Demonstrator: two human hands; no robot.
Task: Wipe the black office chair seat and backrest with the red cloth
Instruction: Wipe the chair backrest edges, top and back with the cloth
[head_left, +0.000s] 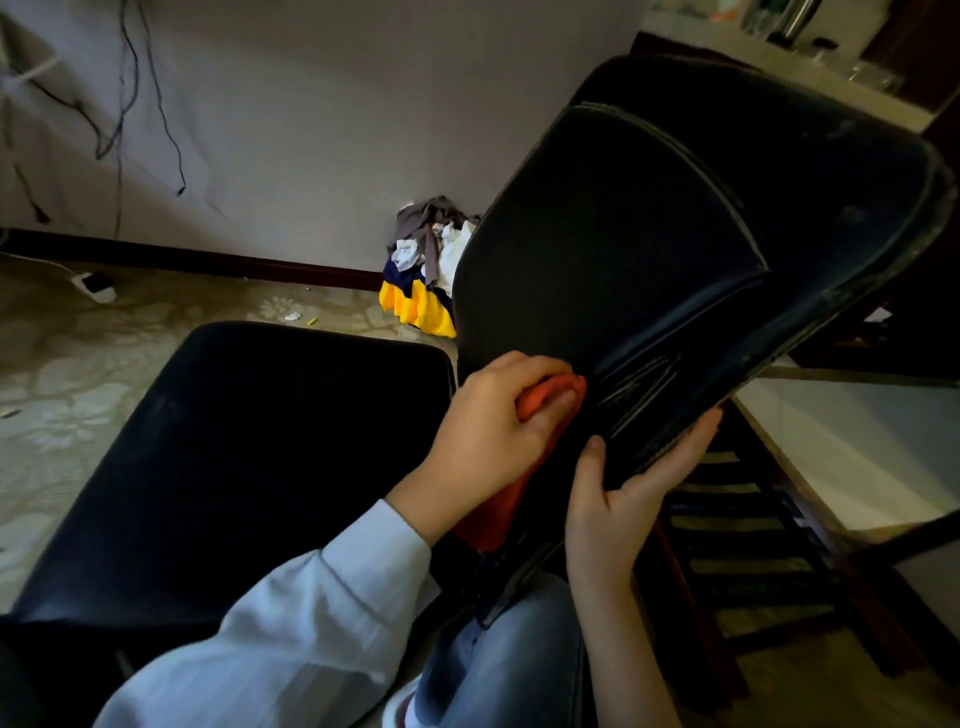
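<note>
Left hand (488, 431) curled round red cloth (491, 522) against backrest (649, 234); right hand (618, 512) seemingly clamped on its edge.

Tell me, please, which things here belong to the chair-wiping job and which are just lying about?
In the job: red cloth, gripped by the left hand; backrest, held at its edge by the right hand; seat.
Lying about: pile of clothes, power strip on the floor, cables on the wall.
</note>
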